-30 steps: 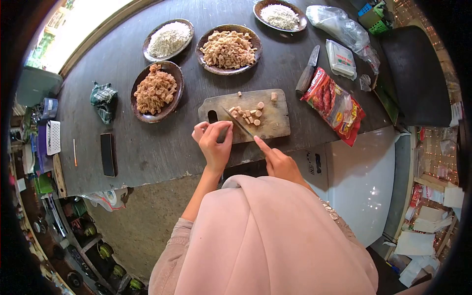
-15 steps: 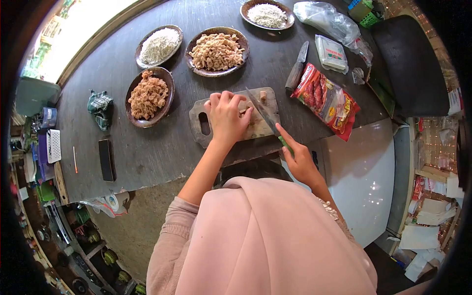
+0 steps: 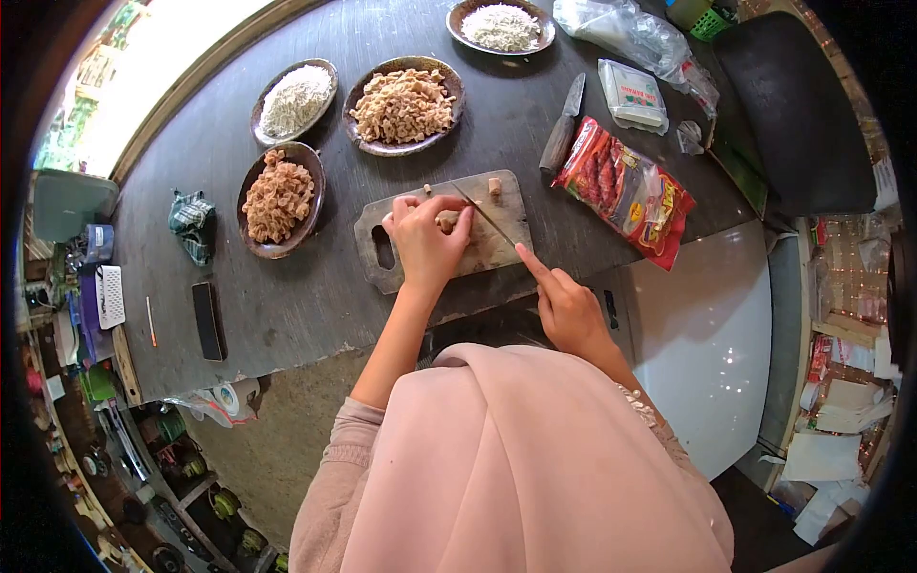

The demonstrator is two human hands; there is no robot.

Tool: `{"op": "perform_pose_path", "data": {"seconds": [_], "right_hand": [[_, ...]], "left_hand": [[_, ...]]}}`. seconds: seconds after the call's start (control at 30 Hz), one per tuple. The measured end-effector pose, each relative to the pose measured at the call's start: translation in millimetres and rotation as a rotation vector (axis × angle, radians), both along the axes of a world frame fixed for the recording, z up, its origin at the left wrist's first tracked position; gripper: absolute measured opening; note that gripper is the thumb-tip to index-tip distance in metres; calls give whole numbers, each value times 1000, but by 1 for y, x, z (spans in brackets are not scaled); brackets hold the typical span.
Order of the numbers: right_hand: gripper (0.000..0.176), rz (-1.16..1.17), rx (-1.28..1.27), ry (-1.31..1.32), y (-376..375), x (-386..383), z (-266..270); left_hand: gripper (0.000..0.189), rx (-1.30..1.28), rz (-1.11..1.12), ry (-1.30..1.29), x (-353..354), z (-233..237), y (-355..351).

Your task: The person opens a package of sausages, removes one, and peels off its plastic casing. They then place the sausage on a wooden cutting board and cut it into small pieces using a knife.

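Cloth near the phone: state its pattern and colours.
The cloth is checked, green and white, in the head view.

Taking the head view as a clock, the phone [image 3: 208, 322] lies flat on the table [image 3: 277, 334] at 9 o'clock, with a thin stick [image 3: 151, 322] farther out beside it. The crumpled checked cloth [image 3: 192, 226] sits just above 9. A roll [image 3: 229, 398] in plastic shows at 8. At 1 are the clear bag [image 3: 630, 38] and the spare knife [image 3: 564, 124]; the black chair [image 3: 795, 115] stands at 2, loose papers [image 3: 823, 458] at 4.
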State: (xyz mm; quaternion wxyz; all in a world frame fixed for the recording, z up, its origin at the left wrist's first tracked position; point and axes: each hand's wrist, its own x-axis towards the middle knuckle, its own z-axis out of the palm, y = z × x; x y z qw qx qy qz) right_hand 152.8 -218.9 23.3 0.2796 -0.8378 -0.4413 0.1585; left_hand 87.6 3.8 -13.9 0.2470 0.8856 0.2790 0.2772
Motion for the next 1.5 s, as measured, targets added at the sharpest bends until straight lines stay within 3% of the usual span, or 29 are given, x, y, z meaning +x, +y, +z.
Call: {"op": "perform_pose_path", "data": {"seconds": [0.27, 0.5, 0.77, 1.5], "right_hand": [[83, 22, -96, -89, 0, 2, -9], [70, 25, -11, 52, -1, 14, -12], [69, 23, 77, 131, -4, 19, -5], [72, 31, 57, 71, 0, 16, -7]], "left_hand": [[11, -78, 78, 10, 1, -7, -1], [12, -135, 91, 13, 3, -3, -3], [9, -20, 48, -90, 8, -5, -9], [12, 55, 130, -73, 7, -8, -8]]}}
